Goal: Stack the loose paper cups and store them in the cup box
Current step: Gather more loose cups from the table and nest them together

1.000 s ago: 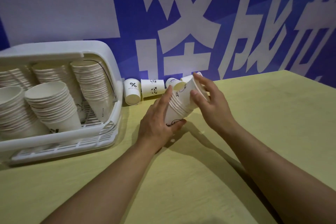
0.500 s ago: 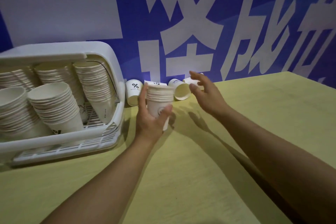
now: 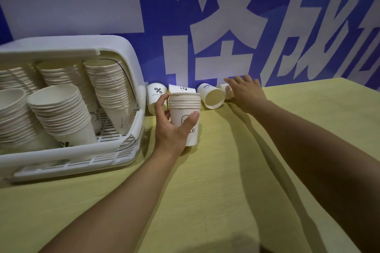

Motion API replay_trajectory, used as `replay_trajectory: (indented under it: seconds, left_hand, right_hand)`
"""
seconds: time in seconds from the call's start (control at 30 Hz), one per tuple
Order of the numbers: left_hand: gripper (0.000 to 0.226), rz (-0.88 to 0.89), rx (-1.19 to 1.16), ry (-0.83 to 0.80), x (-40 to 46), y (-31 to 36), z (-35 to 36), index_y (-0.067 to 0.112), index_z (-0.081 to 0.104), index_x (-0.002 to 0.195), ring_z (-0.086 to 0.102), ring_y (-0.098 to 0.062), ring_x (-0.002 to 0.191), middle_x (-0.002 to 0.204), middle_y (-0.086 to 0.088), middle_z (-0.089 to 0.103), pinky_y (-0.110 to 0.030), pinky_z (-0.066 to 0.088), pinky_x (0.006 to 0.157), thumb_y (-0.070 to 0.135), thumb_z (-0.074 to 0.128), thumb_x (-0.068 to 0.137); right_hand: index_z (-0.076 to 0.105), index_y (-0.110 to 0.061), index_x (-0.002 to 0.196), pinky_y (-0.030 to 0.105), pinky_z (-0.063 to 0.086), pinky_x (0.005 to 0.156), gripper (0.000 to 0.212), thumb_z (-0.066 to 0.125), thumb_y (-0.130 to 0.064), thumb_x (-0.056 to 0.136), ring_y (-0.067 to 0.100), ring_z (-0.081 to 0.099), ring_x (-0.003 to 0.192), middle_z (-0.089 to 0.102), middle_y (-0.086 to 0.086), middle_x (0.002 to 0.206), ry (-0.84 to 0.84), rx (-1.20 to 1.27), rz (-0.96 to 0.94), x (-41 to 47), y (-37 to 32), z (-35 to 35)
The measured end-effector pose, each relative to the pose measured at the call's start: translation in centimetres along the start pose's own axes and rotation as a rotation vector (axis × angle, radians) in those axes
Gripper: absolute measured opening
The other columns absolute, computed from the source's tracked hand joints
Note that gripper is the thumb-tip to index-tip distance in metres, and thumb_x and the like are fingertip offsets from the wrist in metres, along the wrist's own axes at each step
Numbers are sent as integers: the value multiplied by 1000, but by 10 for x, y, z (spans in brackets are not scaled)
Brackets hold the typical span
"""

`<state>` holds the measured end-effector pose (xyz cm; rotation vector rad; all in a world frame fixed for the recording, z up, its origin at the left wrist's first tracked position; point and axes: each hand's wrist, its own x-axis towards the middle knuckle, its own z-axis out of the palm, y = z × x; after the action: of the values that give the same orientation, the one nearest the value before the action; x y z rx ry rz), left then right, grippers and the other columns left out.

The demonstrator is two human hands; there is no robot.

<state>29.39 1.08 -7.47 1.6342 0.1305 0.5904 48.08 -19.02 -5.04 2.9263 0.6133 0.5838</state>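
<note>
A blue wall with large white lettering (image 3: 216,16) backs a yellow-green table (image 3: 216,181), and on the table's left side stands the white cup box (image 3: 67,160), open at the front and already well filled with leaning stacks of paper cups (image 3: 59,109); by that measure most of the storing looks done. Next in size is the short stack (image 3: 185,117) held upright just right of the box, the left hand (image 3: 170,131) wrapped round its lower part with thumb and fingers curled on the cup wall. It is not yet in the box. Four loose cups (image 3: 211,96) lie along the wall behind it. The right hand (image 3: 246,92), fingers spread and fairly straight, reaches over the rightmost cup (image 3: 227,91); I cannot tell whether it grips it.
</note>
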Motion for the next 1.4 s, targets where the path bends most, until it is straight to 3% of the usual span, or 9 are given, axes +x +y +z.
replay_trajectory:
  seconds: [0.13,0.3,0.4,0.63,0.93,1.0,1.13,1.23,1.4]
  left_hand:
    - [70,9,28,-26,0,0,0,55,29,128,60,-7,97,126,-3,57,-12,47,60,38,79,81]
    - [72,19,1,-47,0,-1,1,53,31,130,61,-4,96,127,-4,58,-8,47,59,35,80,80]
    - [73,28,-23,-63,-1,-1,0,54,32,131,62,-11,101,130,-4,57,-19,50,66,36,81,80]
    - [80,85,-5,-231,-9,3,0,59,38,129,66,-5,93,115,11,63,-25,57,72,57,77,59]
    - [93,116,52,-485,-16,6,-1,54,36,144,64,-2,102,124,10,63,-18,55,76,59,75,60]
    - [97,124,43,-482,-16,6,0,51,34,149,62,3,107,130,15,61,-12,52,78,57,76,62]
    - [95,104,18,-472,-14,6,1,56,25,148,59,3,113,141,14,54,-12,52,80,44,81,73]
    - [95,102,4,-452,-15,7,1,64,22,143,60,4,111,140,14,54,-11,52,78,54,77,66]
    - [87,111,12,-426,-14,6,1,64,25,138,58,10,103,138,8,54,-9,50,71,45,77,71]
  right_hand:
    - [43,-25,140,49,36,103,67,72,-45,84,32,42,120,46,10,132,45,-72,6,-13,12,-1]
    - [46,-22,122,45,36,101,54,75,-41,81,27,48,114,55,4,127,72,-22,-27,-30,24,-9]
    - [45,-22,125,41,36,100,59,76,-44,81,25,50,111,60,4,124,41,35,10,-41,29,-17]
    - [39,-32,145,34,52,95,78,81,-28,79,13,53,111,49,-4,134,333,869,255,-60,12,-51]
    - [34,-38,131,24,57,87,75,78,-7,79,12,52,116,41,-22,122,326,1187,17,-104,-56,-83]
    - [42,-42,130,28,58,85,64,75,-15,83,14,52,120,43,-14,130,283,1249,-45,-108,-64,-83]
    - [62,-33,100,47,58,88,24,63,-51,84,22,61,112,57,-3,122,238,1370,77,-106,-71,-85]
    - [58,-29,100,46,59,85,15,66,-38,91,23,63,107,61,1,112,264,1382,94,-105,-71,-85]
    - [39,-46,135,29,59,81,63,73,-25,87,13,62,103,56,0,109,172,1387,128,-103,-72,-86]
